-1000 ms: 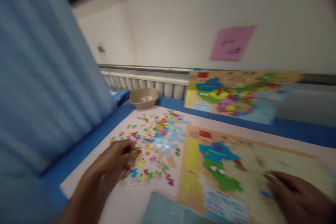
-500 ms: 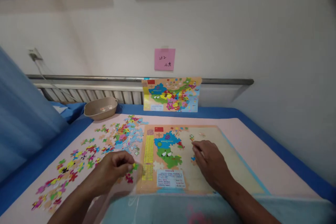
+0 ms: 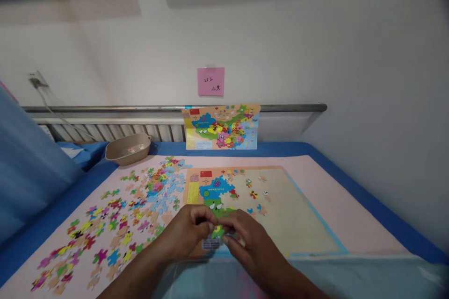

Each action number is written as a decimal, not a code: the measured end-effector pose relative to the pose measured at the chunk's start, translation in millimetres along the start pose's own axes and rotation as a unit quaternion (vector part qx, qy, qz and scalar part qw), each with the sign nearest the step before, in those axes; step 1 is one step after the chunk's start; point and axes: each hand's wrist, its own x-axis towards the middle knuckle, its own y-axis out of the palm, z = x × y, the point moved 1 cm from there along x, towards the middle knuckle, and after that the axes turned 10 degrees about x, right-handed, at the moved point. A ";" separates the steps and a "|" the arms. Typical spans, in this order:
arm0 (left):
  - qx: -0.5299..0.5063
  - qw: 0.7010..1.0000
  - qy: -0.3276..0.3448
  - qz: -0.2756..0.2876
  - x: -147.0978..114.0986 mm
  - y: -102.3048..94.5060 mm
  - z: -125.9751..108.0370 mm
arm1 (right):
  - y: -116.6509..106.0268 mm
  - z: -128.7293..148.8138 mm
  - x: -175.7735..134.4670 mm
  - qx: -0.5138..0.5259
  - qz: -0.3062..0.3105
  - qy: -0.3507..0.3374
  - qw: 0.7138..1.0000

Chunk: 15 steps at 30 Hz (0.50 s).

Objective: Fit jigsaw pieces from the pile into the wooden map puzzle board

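Note:
My left hand (image 3: pixel 185 231) and my right hand (image 3: pixel 247 240) meet over the lower left part of the puzzle board (image 3: pixel 301 222). Between their fingertips is a small green and yellow puzzle piece (image 3: pixel 218 232), pinched from both sides. Beneath them lies the joined part of a map, with a blue area (image 3: pixel 214 190) and a green area with white birds, partly hidden by my hands. A few loose pieces, among them a red and yellow piece (image 3: pixel 253 194), rest on the bare board right of it.
Many loose puzzle pieces (image 3: pixel 115 215) spread over the pink sheet left of the board. A beige basket (image 3: pixel 122 153) with a few pieces stands at the back left. A printed map picture (image 3: pixel 224 126) leans upright at the back, below a pink note (image 3: pixel 211 81) on the wall.
My left hand has moved right from the loose pieces, bringing the green and yellow piece over the board. My right hand has come left and down to meet it. The view has shifted slightly.

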 end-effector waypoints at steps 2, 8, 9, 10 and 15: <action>0.004 1.000 -0.004 0.007 -2.6 2.3 10.0 | 3.8 -4.6 -4.9 -0.002 0.006 -0.012 1.000; -0.061 0.997 -0.039 0.024 -21.5 0.5 33.5 | 23.2 -16.3 -16.1 -0.022 0.031 -0.047 0.998; -0.066 0.997 -0.037 0.022 -23.8 0.5 34.9 | 25.6 -17.1 -16.9 -0.022 0.031 -0.046 0.998; -0.069 0.997 -0.038 0.016 -25.3 0.9 36.1 | 27.1 -17.6 -17.5 -0.021 0.028 -0.043 0.998; -0.110 0.992 -0.055 -0.009 -23.6 5.7 42.1 | 26.9 -20.0 -20.3 0.006 -0.021 0.020 1.000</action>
